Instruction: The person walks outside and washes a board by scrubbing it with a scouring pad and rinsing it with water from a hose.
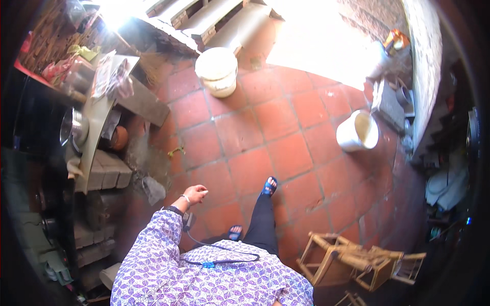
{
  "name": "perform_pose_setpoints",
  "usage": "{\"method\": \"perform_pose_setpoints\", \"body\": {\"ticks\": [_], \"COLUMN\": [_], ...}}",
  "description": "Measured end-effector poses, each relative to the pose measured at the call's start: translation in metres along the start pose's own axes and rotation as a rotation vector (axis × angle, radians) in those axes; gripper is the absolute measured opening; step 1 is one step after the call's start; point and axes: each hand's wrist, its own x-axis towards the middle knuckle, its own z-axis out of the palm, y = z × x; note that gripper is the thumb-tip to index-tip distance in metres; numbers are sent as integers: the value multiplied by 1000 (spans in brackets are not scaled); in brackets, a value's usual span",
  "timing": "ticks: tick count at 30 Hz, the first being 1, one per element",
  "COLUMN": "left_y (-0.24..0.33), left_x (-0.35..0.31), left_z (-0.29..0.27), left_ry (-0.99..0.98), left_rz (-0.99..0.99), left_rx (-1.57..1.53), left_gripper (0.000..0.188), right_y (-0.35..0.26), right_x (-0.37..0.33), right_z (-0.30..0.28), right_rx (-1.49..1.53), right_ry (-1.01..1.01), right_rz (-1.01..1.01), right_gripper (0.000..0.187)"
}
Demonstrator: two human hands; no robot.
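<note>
The left hand (pixel 195 194) hangs above the red tiled floor (pixel 247 166), fingers loosely bent; a pale spot shows at their tips, and I cannot tell whether they grip anything. Nearest them, a crumpled plastic bag (pixel 153 189) lies to the left, apart from the fingers. One white bucket (pixel 220 85) stands on the far tiles, another white bucket (pixel 351 133) farther right, and bamboo furniture (pixel 352 259) near right.

The buckets (pixel 350 133) look smooth plastic, the pot (pixel 78 127) shiny metal.
</note>
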Motion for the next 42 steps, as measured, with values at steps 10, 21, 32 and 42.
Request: {"method": "perform_pose_setpoints", "body": {"ticks": [10,21,32,42], "left_y": [173,391,547,550], "left_x": [135,332,427,508], "left_z": [-19,-140,-258,-421], "left_ry": [-264,-347,-296,233], "left_rz": [-208,-148,-163,-632], "left_rx": [-125,-191,-936,-688], "left_gripper": [45,8,13,41], "right_y": [-674,-976,-1356,-1533], "right_x": [110,199,429,462], "right_z": [125,303,480,907], "right_rx": [-408,-1018,-1478,-1285], "right_ry": [302,41,103,-403], "right_rz": [-351,-199,-371,-697], "right_gripper": [38,39,32,38]}}
